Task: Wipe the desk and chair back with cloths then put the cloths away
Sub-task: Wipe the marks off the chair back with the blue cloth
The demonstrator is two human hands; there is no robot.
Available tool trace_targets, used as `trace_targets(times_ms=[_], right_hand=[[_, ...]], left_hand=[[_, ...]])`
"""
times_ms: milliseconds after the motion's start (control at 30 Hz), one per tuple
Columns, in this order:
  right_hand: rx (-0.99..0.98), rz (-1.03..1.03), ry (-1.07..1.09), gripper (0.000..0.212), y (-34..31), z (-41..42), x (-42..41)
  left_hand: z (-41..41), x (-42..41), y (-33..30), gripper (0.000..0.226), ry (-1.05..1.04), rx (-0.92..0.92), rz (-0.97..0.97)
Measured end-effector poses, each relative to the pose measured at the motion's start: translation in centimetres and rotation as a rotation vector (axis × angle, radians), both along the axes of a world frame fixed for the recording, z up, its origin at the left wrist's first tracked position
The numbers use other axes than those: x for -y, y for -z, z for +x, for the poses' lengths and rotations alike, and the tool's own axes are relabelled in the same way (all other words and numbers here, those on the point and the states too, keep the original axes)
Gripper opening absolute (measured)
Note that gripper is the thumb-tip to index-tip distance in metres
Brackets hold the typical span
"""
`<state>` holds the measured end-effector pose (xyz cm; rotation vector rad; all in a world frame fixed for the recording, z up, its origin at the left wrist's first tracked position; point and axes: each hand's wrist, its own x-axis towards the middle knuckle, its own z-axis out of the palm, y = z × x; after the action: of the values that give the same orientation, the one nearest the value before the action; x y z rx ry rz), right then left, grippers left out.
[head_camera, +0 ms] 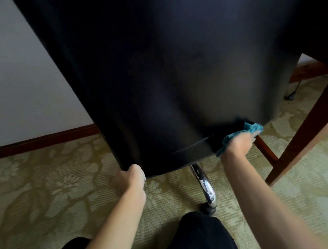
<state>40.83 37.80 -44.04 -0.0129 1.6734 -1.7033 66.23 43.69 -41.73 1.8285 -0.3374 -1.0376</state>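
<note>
A black chair back [172, 70] fills the view. Its lower left corner is gripped by the left hand [132, 177], apparently steadying it, while a teal cloth [242, 134] is pressed against the bottom edge by the clenched right hand [239, 142].

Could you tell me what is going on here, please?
A person is crouched behind a black chair back. The right hand presses a teal cloth against its lower edge, while the left hand grips the bottom corner. A wooden desk leg stands to the right.
</note>
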Motion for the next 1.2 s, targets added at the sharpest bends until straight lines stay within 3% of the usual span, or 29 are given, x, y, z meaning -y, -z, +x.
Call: trace_targets(times_ms=[167, 233, 433, 533, 567, 667, 800, 1000, 1200], right_hand=[[-0.035, 0.108, -0.019, 0.051, -1.3, 0.4, -1.1], [-0.274, 0.122, -0.081, 0.054, -1.2, 4.5, -3.1], [-1.208, -0.166, -0.56, 0.064, 2.6, 15.7, -9.0], [-1.685, -0.198, -0.702, 0.075, 5.1, 14.0, -9.3], [-1.836, -0.225, -0.745, 0.072, 5.1, 12.4, -8.9], [-2.156, -0.315, -0.754, 0.065, 4.0, 7.3, -6.8], [-2.253, -0.308, -0.644, 0.07, 2.8, 5.2, -5.0], [-2.766, -0.525, -0.953, 0.072, 4.5, 6.4, -4.7], [-2.84, -0.669, -1.096, 0.067, 0.5, 13.3, -4.0]], left_hand=[[-1.7, -0.5, 0.9, 0.054, -0.026, -0.014, -0.014], [-1.4, -0.4, 1.2, 0.053, -0.014, -0.028, 0.006], [0.0, -0.8, 0.6, 0.06, 0.03, -0.145, -0.023], [1.4, -1.5, 0.4, 0.04, 0.025, -0.28, -0.159], [1.8, -1.7, 0.3, 0.027, 0.02, -0.354, -0.198], [3.0, -1.8, 0.5, 0.022, -0.021, -0.518, -0.287], [3.7, -2.1, 0.8, 0.015, -0.048, -0.632, -0.368], [4.3, -1.7, 0.9, 0.025, -0.032, -0.651, -0.359], [5.4, -1.7, 1.1, 0.046, -0.01, -0.641, -0.3]])
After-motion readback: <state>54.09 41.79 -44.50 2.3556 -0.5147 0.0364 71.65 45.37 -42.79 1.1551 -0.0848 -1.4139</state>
